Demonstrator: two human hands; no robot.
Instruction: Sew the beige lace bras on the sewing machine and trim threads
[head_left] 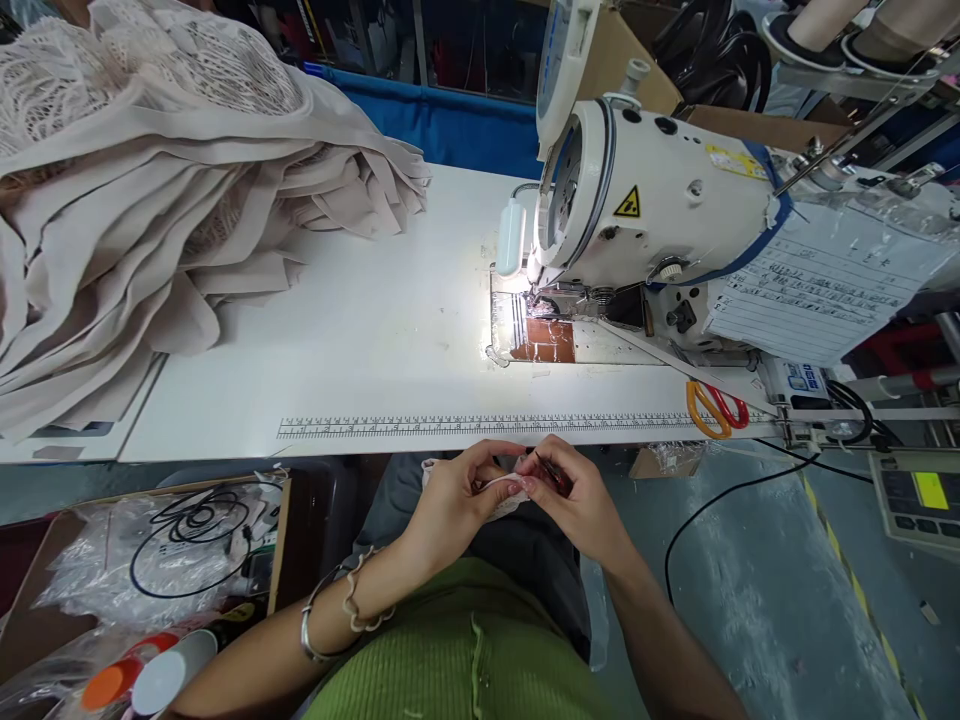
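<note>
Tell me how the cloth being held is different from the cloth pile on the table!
The held cloth shows only as a small bit; the cloth pile is a big, layered heap. The held cloth is over the lap, while the cloth pile lies on the white table. The cloth pile shows netting; none can be made out on the held cloth. Both are pale.

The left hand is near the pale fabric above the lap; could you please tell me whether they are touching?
Touching. The head view shows it: the left hand pinches the pale fabric, with no gap between them.
</note>
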